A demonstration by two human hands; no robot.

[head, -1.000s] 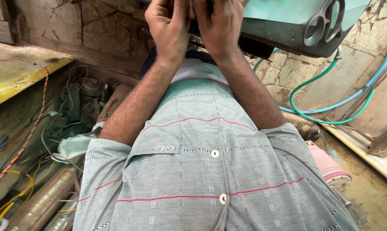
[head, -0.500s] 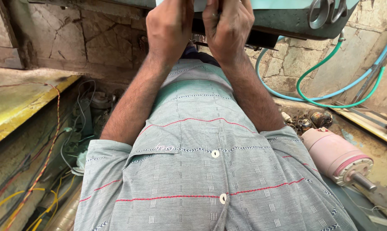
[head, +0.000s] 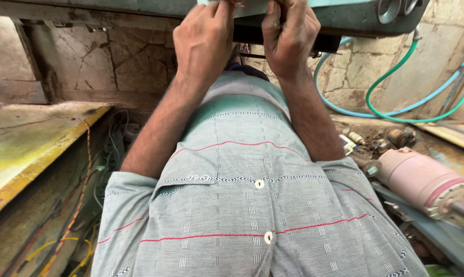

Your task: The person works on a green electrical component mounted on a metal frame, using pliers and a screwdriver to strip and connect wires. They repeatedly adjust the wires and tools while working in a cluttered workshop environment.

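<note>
1. Shirt [head: 242,205]: grey-green, short-sleeved, w/ thin red stripes & white buttons down the front; fills most of the lower view, so the camera looks down the person's own torso.
2. Teal machine housing [head: 345,13]: runs across the top edge, dark underside, round metal fittings at its right end. Both hands are raised to its lower lip, approx mid-frame.
3. Yellow-green worn bench [head: 26,149]: left side, slanting; below it a tangle of yellow, red & green wires.
4. Pink cylindrical motor [head: 427,182]: lower right, lying on its side, metal shaft pointing right, well apart from both hands.
5. Green & blue hoses [head: 396,102]: loop along the cracked stone wall, upper right.
6. Left hand [head: 204,43]: back of hand to camera, fingers curled up at the housing edge. Fingertips cut off by the frame top; what it grips, can't tell.
7. Right hand [head: 291,41]: just beside the left, also fingers curled & pressed at the same edge. Seems to pinch sth small, but can't tell what.
8. Small metal bits & fittings [head: 375,141]: scattered on the floor near the motor.
</note>
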